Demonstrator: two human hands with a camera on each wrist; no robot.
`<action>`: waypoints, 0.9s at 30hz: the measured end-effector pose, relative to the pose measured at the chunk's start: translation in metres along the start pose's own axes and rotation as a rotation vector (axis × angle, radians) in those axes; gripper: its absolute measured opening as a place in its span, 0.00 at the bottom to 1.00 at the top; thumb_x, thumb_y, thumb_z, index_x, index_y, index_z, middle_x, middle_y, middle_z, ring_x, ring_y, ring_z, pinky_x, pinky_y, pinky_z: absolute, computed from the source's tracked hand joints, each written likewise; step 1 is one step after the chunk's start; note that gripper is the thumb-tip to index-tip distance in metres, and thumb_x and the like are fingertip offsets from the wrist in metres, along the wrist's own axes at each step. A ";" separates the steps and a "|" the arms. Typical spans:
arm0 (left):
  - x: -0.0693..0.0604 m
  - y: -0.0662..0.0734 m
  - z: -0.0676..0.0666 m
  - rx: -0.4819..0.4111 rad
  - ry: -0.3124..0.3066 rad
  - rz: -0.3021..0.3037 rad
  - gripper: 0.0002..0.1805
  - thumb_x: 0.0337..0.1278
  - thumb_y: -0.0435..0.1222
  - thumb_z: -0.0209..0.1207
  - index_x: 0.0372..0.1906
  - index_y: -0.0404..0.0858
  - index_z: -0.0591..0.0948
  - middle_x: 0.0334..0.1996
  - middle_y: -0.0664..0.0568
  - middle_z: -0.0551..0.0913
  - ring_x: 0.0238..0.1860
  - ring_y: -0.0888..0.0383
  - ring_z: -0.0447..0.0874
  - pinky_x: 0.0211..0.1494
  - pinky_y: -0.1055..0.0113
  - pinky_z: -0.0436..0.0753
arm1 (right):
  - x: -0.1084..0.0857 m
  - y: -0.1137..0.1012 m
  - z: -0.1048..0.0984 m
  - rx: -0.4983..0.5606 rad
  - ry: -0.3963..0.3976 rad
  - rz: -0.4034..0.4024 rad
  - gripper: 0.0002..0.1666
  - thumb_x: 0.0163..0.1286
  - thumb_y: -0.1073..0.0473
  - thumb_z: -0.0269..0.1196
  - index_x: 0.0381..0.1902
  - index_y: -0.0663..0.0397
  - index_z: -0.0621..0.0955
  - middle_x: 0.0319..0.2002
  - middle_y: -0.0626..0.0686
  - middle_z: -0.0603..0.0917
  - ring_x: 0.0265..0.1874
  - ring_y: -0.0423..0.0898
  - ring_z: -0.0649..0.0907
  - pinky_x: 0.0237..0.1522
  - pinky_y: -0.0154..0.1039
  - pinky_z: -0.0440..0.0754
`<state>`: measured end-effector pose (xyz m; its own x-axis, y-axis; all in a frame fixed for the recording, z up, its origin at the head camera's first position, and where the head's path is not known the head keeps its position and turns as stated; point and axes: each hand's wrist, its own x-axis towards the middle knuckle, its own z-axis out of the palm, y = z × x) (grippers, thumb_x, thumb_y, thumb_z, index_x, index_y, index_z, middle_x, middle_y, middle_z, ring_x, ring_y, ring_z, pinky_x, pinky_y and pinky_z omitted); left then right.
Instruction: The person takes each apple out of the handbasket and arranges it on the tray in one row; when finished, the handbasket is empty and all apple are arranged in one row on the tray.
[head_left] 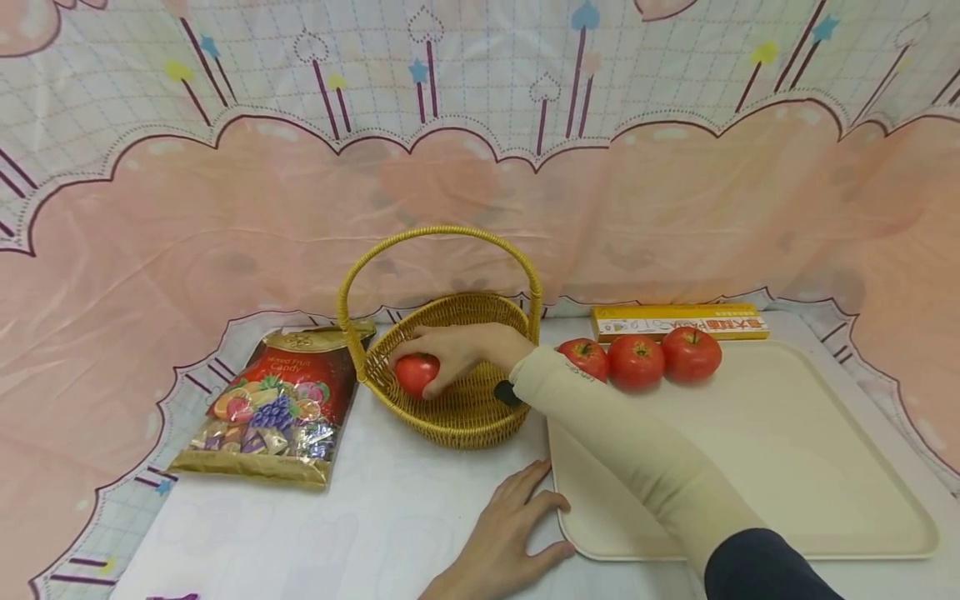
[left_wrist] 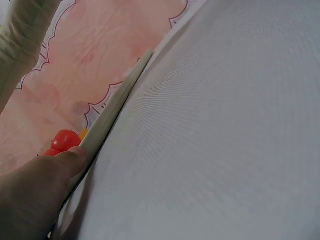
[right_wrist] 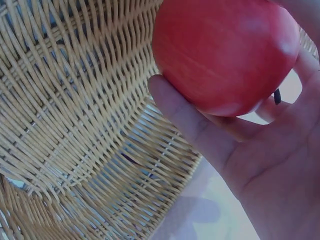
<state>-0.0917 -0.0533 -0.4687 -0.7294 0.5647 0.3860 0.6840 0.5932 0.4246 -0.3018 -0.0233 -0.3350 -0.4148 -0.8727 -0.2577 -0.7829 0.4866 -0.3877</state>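
Observation:
Inside the yellow wicker basket (head_left: 467, 435), toward its left side, my right hand (head_left: 459, 352) grips a red apple (head_left: 417, 374). The right wrist view shows this apple (right_wrist: 225, 55) between thumb and fingers, with the woven basket wall (right_wrist: 75, 100) beside it. My left hand (head_left: 510, 533) lies at the left edge of the cream tray (head_left: 787, 450), fingers spread and touching its rim. In the left wrist view the thumb of the left hand (left_wrist: 40, 190) rests against the tray's edge (left_wrist: 112, 110). Three red apples (head_left: 636, 362) sit in a row at the tray's back left.
A bag of mixed fruit candy (head_left: 273, 400) lies left of the basket. Behind the tray is a yellow box (head_left: 678, 322). The basket's tall handle (head_left: 442, 231) arches over its opening. A patterned pink cloth (head_left: 450, 192) hangs behind the white table (head_left: 300, 533).

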 end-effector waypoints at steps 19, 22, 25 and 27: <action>0.000 0.000 0.001 0.000 0.004 0.003 0.18 0.56 0.56 0.58 0.47 0.55 0.74 0.68 0.47 0.66 0.69 0.49 0.64 0.67 0.52 0.70 | -0.025 -0.001 -0.005 -0.004 0.084 -0.046 0.36 0.59 0.47 0.63 0.66 0.35 0.65 0.61 0.50 0.65 0.53 0.46 0.76 0.58 0.42 0.75; 0.000 0.000 0.001 0.000 0.002 -0.002 0.18 0.55 0.56 0.59 0.47 0.55 0.74 0.68 0.47 0.66 0.69 0.49 0.64 0.67 0.52 0.69 | -0.029 0.001 -0.005 0.008 0.104 -0.051 0.36 0.60 0.47 0.63 0.65 0.35 0.66 0.60 0.50 0.65 0.52 0.46 0.76 0.58 0.41 0.76; 0.000 0.001 0.001 -0.005 -0.003 -0.009 0.18 0.55 0.56 0.59 0.47 0.55 0.74 0.68 0.47 0.66 0.69 0.49 0.63 0.67 0.52 0.69 | -0.034 0.003 -0.005 0.018 0.130 -0.057 0.35 0.59 0.48 0.64 0.65 0.35 0.66 0.60 0.50 0.66 0.52 0.46 0.76 0.57 0.40 0.76; 0.000 0.001 0.001 -0.008 -0.004 -0.012 0.18 0.55 0.57 0.58 0.47 0.55 0.74 0.68 0.48 0.66 0.69 0.49 0.63 0.67 0.52 0.69 | -0.037 0.003 -0.005 0.020 0.147 -0.063 0.35 0.59 0.48 0.64 0.65 0.35 0.67 0.60 0.50 0.66 0.52 0.46 0.76 0.57 0.40 0.76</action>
<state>-0.0910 -0.0520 -0.4692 -0.7372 0.5602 0.3778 0.6754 0.5950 0.4358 -0.2911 0.0101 -0.3219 -0.4299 -0.8972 -0.1011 -0.8006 0.4306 -0.4167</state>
